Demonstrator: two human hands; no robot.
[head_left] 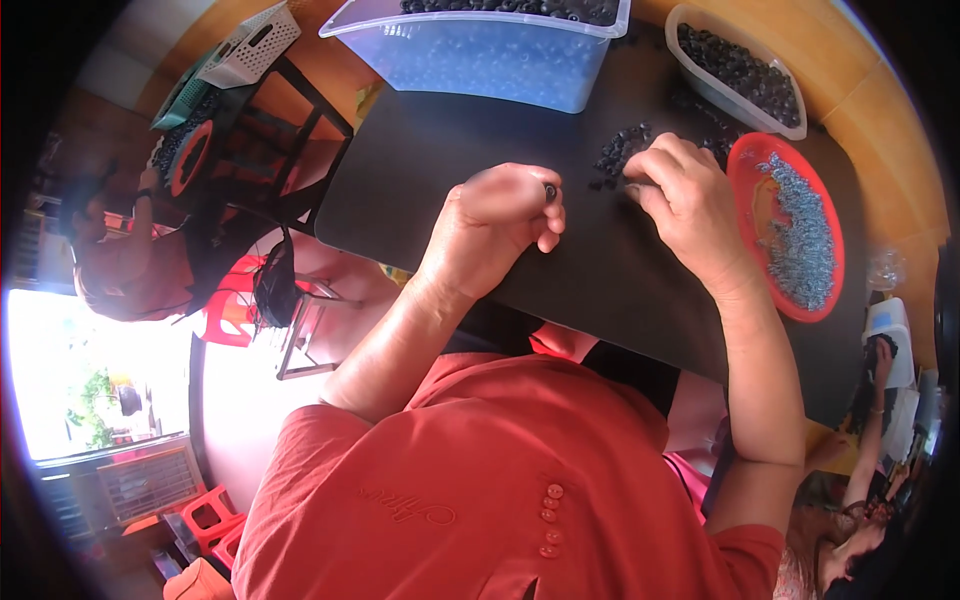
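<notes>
My left hand [495, 215] is raised over the near part of the dark table, its fingers curled. Between its thumb and fingers sits a small round black part [550, 192] with a hole in its end. To the right, my right hand [680, 190] is bent down at the near edge of a loose pile of small black parts [622, 150]. Its thumb and fingertips are drawn together; what they pinch, if anything, is too small to make out. Beside it lies a red oval tray [745, 190] holding many thin silvery metal pieces [805, 240].
At the far edge stands a large translucent bin [480, 65] of black parts. A smaller clear container [740, 80] of black parts is at the far right. Two other people [140, 260] work at the left and lower right. A red stool [230, 300] stands left of the table [400, 170].
</notes>
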